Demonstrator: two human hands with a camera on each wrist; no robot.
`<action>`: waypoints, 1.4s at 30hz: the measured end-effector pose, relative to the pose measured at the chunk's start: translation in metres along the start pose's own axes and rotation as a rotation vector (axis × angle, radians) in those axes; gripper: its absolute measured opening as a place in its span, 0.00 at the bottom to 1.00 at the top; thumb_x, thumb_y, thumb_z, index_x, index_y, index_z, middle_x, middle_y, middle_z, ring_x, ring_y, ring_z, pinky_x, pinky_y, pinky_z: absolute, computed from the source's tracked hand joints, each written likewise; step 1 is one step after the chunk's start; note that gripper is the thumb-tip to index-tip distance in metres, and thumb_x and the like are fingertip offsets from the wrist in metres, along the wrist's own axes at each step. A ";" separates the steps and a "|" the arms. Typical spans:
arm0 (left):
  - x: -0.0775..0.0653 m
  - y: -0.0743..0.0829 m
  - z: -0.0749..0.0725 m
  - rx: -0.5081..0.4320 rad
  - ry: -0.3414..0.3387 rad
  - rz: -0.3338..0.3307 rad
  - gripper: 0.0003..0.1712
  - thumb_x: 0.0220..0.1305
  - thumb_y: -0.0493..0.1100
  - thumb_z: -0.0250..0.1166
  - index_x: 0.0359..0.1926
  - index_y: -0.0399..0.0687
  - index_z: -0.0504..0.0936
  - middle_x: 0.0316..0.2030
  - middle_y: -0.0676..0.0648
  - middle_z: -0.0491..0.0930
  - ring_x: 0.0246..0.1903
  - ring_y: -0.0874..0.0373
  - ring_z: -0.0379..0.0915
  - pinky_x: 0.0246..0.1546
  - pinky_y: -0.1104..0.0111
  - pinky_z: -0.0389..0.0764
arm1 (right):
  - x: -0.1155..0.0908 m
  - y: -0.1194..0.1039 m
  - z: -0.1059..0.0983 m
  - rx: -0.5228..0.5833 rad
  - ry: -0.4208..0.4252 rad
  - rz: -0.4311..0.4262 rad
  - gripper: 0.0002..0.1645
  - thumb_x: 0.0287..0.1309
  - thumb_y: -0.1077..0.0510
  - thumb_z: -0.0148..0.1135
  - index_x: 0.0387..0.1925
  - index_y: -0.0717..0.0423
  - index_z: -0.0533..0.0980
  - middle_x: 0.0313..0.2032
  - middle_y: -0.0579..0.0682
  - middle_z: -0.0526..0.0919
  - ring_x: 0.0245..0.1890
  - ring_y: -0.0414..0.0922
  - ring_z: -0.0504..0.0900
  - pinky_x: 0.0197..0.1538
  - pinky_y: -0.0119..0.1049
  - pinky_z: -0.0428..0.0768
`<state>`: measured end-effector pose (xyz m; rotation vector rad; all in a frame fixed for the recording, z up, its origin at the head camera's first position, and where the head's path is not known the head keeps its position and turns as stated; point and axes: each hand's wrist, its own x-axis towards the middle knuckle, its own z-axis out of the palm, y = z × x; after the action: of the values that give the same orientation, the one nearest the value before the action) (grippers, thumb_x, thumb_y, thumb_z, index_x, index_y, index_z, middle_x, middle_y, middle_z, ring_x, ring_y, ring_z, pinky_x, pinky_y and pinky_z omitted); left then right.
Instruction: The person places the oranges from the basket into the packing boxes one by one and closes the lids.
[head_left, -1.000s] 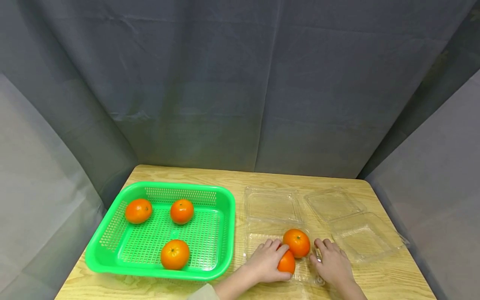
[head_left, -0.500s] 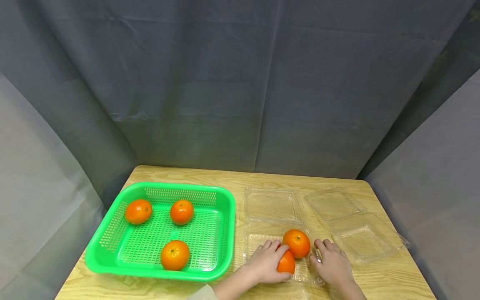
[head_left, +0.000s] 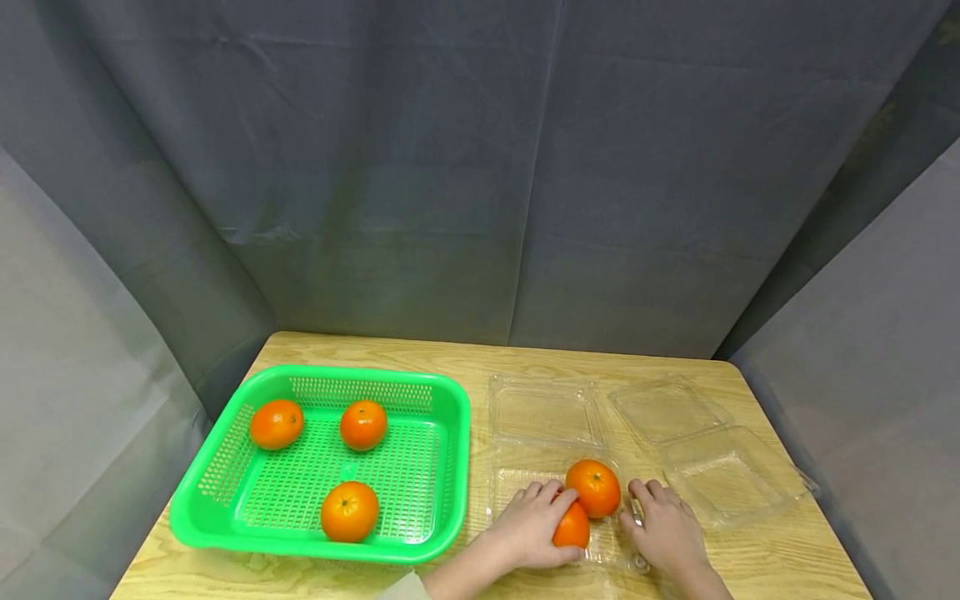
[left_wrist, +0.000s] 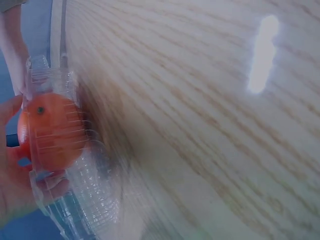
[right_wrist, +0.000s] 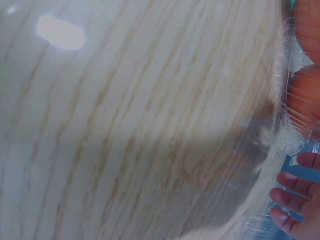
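Observation:
My left hand [head_left: 528, 525] grips an orange [head_left: 573, 527] from its left side, fingers curled over the top. The orange sits in the lower half of an opened clear plastic clamshell box [head_left: 547, 412]; the left wrist view shows it behind the ribbed clear wall. Touching it, a second orange [head_left: 594, 487] lies at the box's right side. At the box's right edge is my right hand [head_left: 666, 529], fingers loosely spread and the thumb close to the rim. In the right wrist view, the fingers [right_wrist: 292, 200] are apart with nothing between them.
A green plastic basket [head_left: 461, 467] with three oranges [head_left: 350, 511] stands on the left of the wooden table [head_left: 795, 558]. Behind my right hand lies another opened clear clamshell box [head_left: 735, 467]. Grey curtains [head_left: 420, 183] surround the table.

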<state>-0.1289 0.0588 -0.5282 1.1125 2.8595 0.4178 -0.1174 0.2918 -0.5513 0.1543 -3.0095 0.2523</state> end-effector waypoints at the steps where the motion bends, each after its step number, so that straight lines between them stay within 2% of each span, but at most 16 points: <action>1: -0.001 0.000 -0.002 0.009 0.005 0.004 0.41 0.50 0.69 0.57 0.63 0.57 0.64 0.54 0.53 0.66 0.50 0.59 0.65 0.47 0.67 0.70 | 0.000 0.000 0.000 0.001 0.001 0.000 0.20 0.49 0.48 0.60 0.43 0.53 0.72 0.38 0.53 0.75 0.41 0.55 0.74 0.38 0.56 0.72; 7: -0.003 -0.002 -0.021 0.054 0.076 0.033 0.39 0.54 0.68 0.54 0.62 0.55 0.65 0.57 0.51 0.67 0.56 0.57 0.64 0.53 0.64 0.68 | 0.000 0.000 0.000 0.008 -0.002 0.001 0.19 0.50 0.48 0.60 0.42 0.53 0.72 0.38 0.52 0.74 0.40 0.55 0.74 0.37 0.55 0.73; 13: -0.009 -0.012 -0.044 0.115 0.156 0.048 0.33 0.57 0.62 0.53 0.62 0.56 0.65 0.58 0.50 0.67 0.57 0.55 0.62 0.55 0.58 0.66 | 0.000 -0.001 -0.001 0.009 -0.023 0.005 0.20 0.51 0.48 0.59 0.44 0.52 0.72 0.40 0.53 0.75 0.42 0.55 0.74 0.39 0.55 0.73; 18: -0.018 -0.027 -0.059 0.194 0.220 0.021 0.32 0.56 0.61 0.55 0.60 0.55 0.66 0.57 0.50 0.68 0.56 0.54 0.63 0.54 0.57 0.66 | 0.000 -0.001 -0.001 0.003 -0.022 0.002 0.19 0.51 0.48 0.60 0.44 0.52 0.72 0.39 0.53 0.75 0.42 0.55 0.74 0.39 0.55 0.73; 23: -0.031 -0.042 -0.071 0.222 0.249 -0.024 0.33 0.55 0.60 0.56 0.60 0.55 0.65 0.56 0.49 0.68 0.56 0.54 0.63 0.56 0.55 0.65 | -0.001 0.000 -0.001 0.004 -0.014 -0.001 0.20 0.50 0.48 0.60 0.44 0.52 0.72 0.39 0.53 0.74 0.42 0.55 0.74 0.39 0.56 0.72; 32: -0.055 -0.069 -0.080 0.213 0.302 -0.104 0.31 0.54 0.57 0.57 0.59 0.54 0.69 0.56 0.47 0.69 0.56 0.52 0.63 0.55 0.53 0.63 | -0.001 -0.002 -0.004 0.009 -0.022 0.000 0.20 0.51 0.48 0.60 0.44 0.52 0.72 0.39 0.52 0.74 0.41 0.55 0.74 0.38 0.55 0.72; 42: -0.081 -0.101 -0.074 0.214 0.328 -0.246 0.31 0.51 0.55 0.60 0.57 0.52 0.71 0.56 0.44 0.69 0.55 0.47 0.64 0.53 0.48 0.63 | 0.000 -0.003 -0.005 0.010 -0.030 0.001 0.20 0.51 0.48 0.60 0.44 0.53 0.72 0.39 0.53 0.74 0.42 0.55 0.74 0.39 0.56 0.72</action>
<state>-0.1451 -0.0843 -0.4884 0.7568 3.3442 0.3095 -0.1163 0.2901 -0.5456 0.1593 -3.0381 0.2675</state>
